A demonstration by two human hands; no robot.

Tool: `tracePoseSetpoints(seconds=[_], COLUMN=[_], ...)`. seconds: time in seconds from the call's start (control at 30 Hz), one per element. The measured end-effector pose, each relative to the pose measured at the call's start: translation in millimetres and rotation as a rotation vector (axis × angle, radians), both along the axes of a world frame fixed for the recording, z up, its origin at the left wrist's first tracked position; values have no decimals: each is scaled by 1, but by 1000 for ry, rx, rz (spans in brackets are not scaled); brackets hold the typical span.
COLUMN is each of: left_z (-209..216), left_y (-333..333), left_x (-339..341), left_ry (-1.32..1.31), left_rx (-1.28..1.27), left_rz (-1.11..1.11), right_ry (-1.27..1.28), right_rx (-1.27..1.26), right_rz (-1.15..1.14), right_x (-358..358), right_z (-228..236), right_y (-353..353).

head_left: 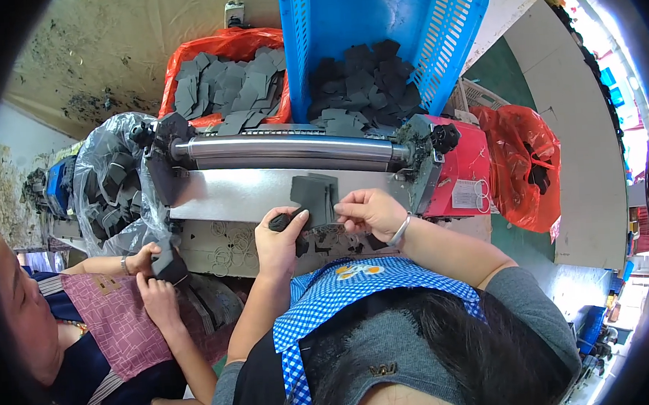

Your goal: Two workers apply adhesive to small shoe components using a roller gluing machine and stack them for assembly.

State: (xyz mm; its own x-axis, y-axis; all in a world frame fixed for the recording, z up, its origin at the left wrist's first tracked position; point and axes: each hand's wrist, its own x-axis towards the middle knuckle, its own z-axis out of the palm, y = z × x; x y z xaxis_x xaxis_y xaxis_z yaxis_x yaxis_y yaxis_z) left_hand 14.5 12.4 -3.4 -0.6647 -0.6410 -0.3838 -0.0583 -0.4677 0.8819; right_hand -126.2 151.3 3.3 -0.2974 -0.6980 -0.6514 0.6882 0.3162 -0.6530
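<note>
My left hand (pixel 277 237) is closed around a stack of thin dark grey square pieces (pixel 312 196), its thumb pressed on the near edge. The pieces fan out slightly toward the right, in front of the machine's pale metal plate. A darker bundle shows between my left fingers. My right hand (pixel 372 213) pinches at the right edge of the stack, thumb and forefinger together on what looks like one piece. A metal roller (pixel 286 148) lies across the machine just beyond my hands.
A red-bagged container (pixel 166 86) and a blue perforated basket (pixel 448 41) behind the roller hold many dark pieces. Clear plastic bag (pixel 91 169) stands left, red bag (pixel 528 150) right. At left, another person's hands (pixel 155 282) hold a dark stack. Rubber bands (pixel 229 254) lie below the plate.
</note>
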Motion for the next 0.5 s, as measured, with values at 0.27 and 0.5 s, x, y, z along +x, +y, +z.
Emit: tracePoseSetpoints(seconds=[0.27, 0.5], left_z=[3, -2], left_y=[-2, 2], left_x=[-2, -5], left_ry=[-41, -63], left_rx=[-32, -93], left_rz=[30, -7], right_ry=[2, -103], right_rx=[-16, -66], right_rz=[-136, 59], right_x=[-2, -2], right_z=[10, -2], right_y=[-4, -1])
